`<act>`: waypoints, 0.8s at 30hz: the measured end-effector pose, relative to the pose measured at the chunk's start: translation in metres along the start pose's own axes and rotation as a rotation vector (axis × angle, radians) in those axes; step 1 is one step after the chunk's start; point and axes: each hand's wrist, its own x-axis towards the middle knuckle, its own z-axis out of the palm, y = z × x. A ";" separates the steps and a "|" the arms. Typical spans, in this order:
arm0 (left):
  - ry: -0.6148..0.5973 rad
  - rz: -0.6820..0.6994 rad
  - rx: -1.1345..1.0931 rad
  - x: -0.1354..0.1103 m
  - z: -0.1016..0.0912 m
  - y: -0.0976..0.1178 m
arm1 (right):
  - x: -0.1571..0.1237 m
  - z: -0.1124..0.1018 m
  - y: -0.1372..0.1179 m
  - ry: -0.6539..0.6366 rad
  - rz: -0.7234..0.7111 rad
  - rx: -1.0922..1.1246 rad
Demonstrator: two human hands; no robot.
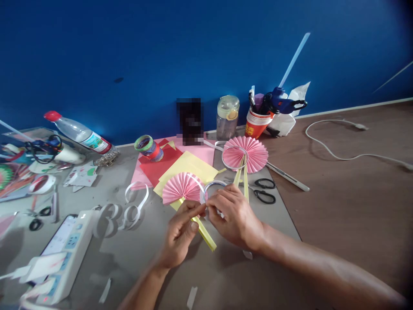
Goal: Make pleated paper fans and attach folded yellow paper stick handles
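In the head view, my left hand (180, 232) is closed, its index fingertip meeting the fingers of my right hand. What its fingers pinch is too small to make out. A folded yellow paper strip (206, 237) runs past its thumb from a pleated pink paper fan (180, 187). My right hand (232, 213) has its fingers curled at a roll of tape (214, 184), partly covering it. Beyond lies a second pink pleated fan (258, 150) with yellow strips (245, 185) and a pale ring (222, 160) over it.
Black-handled scissors (265, 196) lie right of my hands. Yellow sheets (193, 165) and red paper (158, 170) lie behind. A power strip (69, 258), curled white strips (137, 206) and a bottle (84, 135) are leftward. A drinking bottle (227, 118) and red cup (256, 125) stand by the wall.
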 end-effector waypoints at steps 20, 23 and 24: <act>0.190 -0.239 -0.340 0.001 -0.002 -0.010 | 0.003 -0.003 0.000 -0.109 0.084 0.175; 0.191 -0.252 -0.413 0.000 0.000 -0.008 | 0.000 -0.003 -0.001 -0.020 -0.030 -0.024; 0.184 -0.265 -0.443 0.000 0.001 -0.006 | -0.001 -0.003 -0.001 0.002 -0.053 -0.070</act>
